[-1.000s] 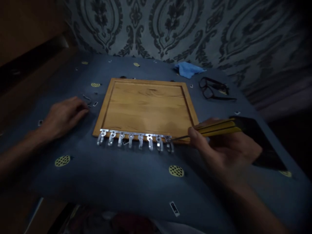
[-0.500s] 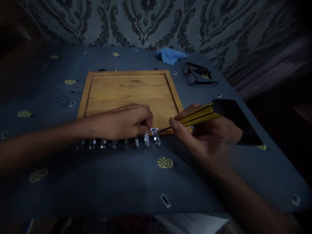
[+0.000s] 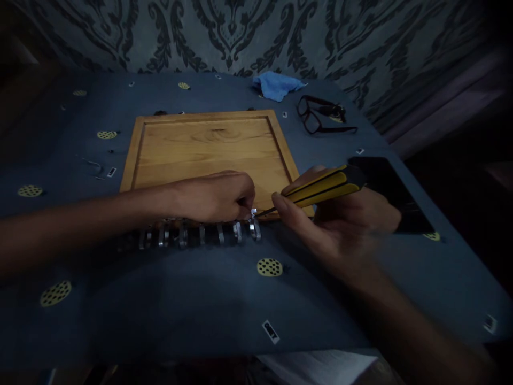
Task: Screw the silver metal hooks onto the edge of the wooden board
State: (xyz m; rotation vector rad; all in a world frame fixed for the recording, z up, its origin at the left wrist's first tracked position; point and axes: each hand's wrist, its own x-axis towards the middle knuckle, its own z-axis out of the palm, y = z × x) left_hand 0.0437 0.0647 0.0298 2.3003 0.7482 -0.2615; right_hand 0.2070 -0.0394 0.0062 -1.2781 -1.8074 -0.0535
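A framed wooden board (image 3: 208, 144) lies flat on the cloth. Along its near edge runs a row of silver metal hooks (image 3: 182, 235). My left hand (image 3: 222, 198) reaches across that edge, fingers pinched at the small plate of the rightmost metal hook (image 3: 254, 227) and partly covering it. In my right hand (image 3: 336, 219) is a screwdriver (image 3: 320, 187) with a yellow and black handle, held between thumb and fingers. Its thin shaft slopes down to the left, and the tip is at or very near the hook's plate. Whether a screw sits there is too small to tell.
A black flat rectangular object (image 3: 395, 187) lies beyond my right hand. Eyeglasses (image 3: 320, 117) and a blue cloth (image 3: 276, 85) rest at the back right. A thin curved piece (image 3: 93, 164) lies left of the board. The dark tablecloth (image 3: 160, 305) has pineapple prints.
My left fingertips have moved slightly right and now cover more of the hook's plate. The screwdriver remains pointed at it from the right. The whole view has shifted a little.
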